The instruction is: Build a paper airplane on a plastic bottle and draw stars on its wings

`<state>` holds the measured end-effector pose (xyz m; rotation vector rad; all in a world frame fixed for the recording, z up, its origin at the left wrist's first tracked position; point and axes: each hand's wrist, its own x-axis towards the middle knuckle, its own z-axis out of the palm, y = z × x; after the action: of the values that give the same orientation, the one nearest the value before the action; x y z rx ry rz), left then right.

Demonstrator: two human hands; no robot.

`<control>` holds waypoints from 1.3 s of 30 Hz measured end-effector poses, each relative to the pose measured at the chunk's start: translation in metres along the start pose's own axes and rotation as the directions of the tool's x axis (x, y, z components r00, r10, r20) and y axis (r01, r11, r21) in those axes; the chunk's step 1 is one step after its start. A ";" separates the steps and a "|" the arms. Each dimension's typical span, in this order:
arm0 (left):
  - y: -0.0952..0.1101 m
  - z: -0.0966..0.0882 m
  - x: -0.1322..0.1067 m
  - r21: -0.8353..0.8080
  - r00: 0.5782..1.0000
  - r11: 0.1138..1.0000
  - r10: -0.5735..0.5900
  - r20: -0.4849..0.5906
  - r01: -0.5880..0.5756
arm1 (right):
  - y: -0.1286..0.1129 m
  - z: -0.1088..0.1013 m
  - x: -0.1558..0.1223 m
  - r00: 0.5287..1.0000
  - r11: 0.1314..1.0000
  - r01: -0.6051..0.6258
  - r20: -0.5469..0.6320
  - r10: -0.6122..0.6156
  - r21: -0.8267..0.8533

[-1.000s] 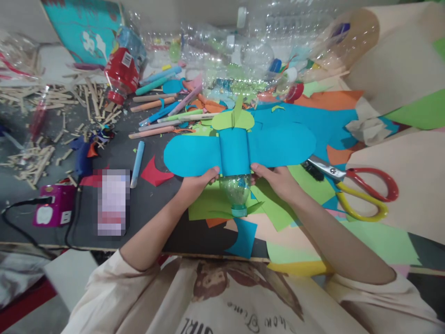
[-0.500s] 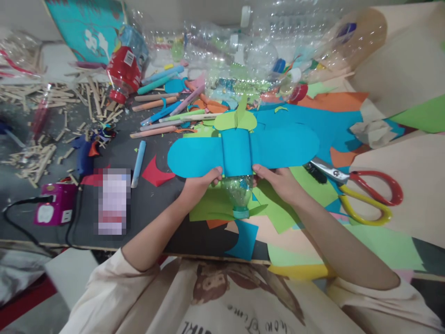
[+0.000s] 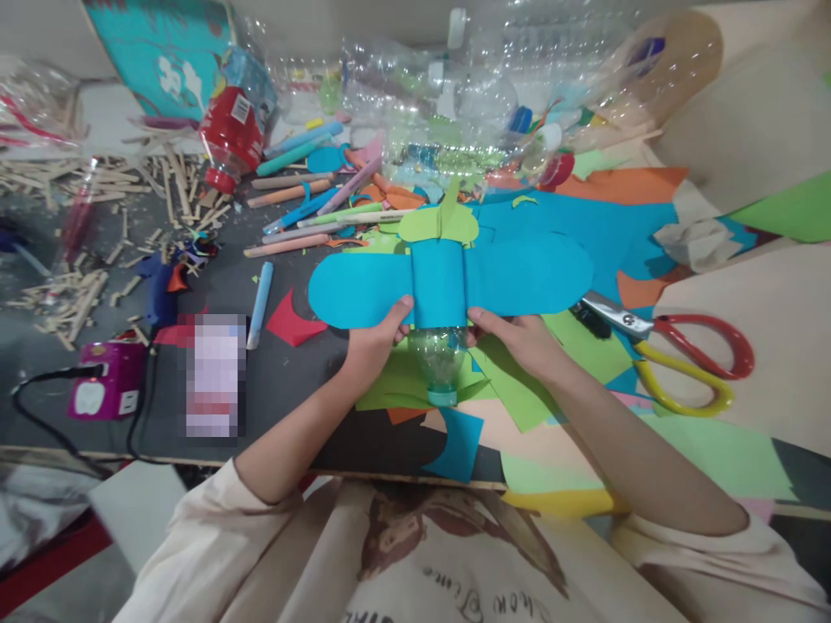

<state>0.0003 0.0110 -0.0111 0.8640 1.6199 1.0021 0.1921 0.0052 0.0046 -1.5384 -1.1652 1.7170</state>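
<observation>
Between my hands is a bottle airplane (image 3: 439, 281): a small clear plastic bottle (image 3: 439, 355) wrapped in blue paper, with its green cap (image 3: 442, 396) pointing toward me. Two rounded blue paper wings stretch out to either side, and a lime-green paper tail (image 3: 439, 223) stands at the far end. My left hand (image 3: 383, 333) pinches the near edge of the left wing close to the bottle, thumb on top. On the other side, my right hand (image 3: 510, 337) grips the right wing's near edge the same way. The fingers beneath the paper are mostly hidden.
Large scissors (image 3: 675, 346) with red and yellow handles lie at the right on coloured paper. To the left are a phone (image 3: 214, 372), a purple box with a cable (image 3: 107, 381) and a blue glue gun (image 3: 157, 290). Markers (image 3: 299, 195) and clear bottles crowd the back.
The airplane has shifted very slightly left. My left thumb has slid a little farther up along the wing's inner edge; my right hand keeps its grip.
</observation>
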 end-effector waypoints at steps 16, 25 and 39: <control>0.009 0.000 -0.001 0.012 0.999 1.000 0.012 0.043 -0.013 | 0.002 0.000 0.001 1.000 1.000 0.007 -0.013 -0.007 -0.003; 0.002 -0.002 0.005 -0.125 0.990 0.992 0.043 0.133 -0.027 | 0.003 0.000 0.002 0.997 0.997 0.069 -0.036 -0.071 -0.031; -0.016 -0.044 0.051 0.076 0.696 0.760 0.627 -0.350 -0.646 | 0.021 -0.027 0.012 0.420 0.738 0.333 -0.609 -0.673 -0.587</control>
<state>-0.0556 0.0412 -0.0380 1.3167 1.5955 1.7737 0.2191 0.0116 -0.0184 -1.6237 -1.2844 0.2485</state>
